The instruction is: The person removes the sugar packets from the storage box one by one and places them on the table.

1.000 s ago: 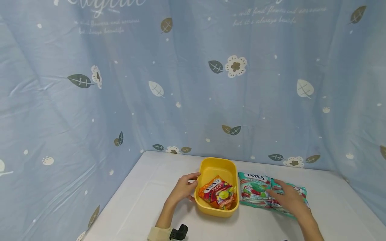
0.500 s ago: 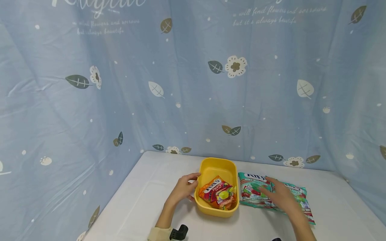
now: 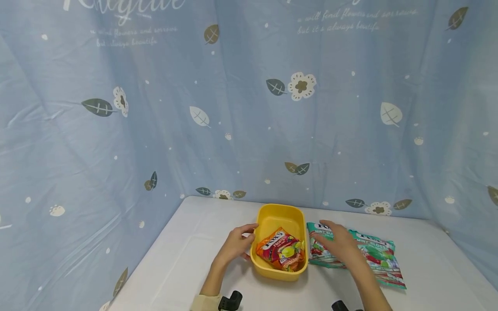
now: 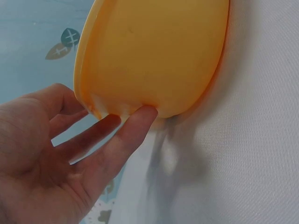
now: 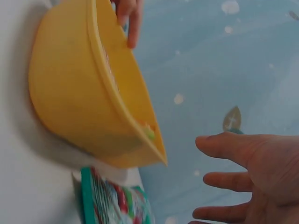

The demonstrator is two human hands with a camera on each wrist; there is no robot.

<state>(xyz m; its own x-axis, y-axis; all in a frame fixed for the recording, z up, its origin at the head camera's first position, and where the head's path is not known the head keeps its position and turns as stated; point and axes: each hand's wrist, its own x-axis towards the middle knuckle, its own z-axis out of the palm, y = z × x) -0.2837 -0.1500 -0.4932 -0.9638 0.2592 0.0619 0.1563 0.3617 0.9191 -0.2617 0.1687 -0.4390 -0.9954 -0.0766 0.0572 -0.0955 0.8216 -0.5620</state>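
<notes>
The left hand [image 3: 235, 245] touches the left side of the yellow container [image 3: 277, 274]; in the left wrist view its extended fingers [image 4: 135, 128] rest against the container wall [image 4: 154, 56]. An orange-and-red candy bag [image 3: 281, 249] lies inside. The right hand [image 3: 339, 242] hovers over a green candy bag [image 3: 320, 255] just right of the container, fingers spread and holding nothing. In the right wrist view that hand [image 5: 247, 177] is apart from both the container [image 5: 74, 79] and the green bag [image 5: 117, 200]. A second green bag [image 3: 379, 259] lies to the right.
A white-covered table [image 3: 186, 233] bears everything. Behind it and at the left hangs a blue curtain [image 3: 241, 86] printed with leaves and flowers, meeting the table's back edge. The two green bags lie side by side, close together.
The right hand has moved left, from over the right green bag to over the one beside the container, uncovering the right bag. The left hand and container have stayed put.
</notes>
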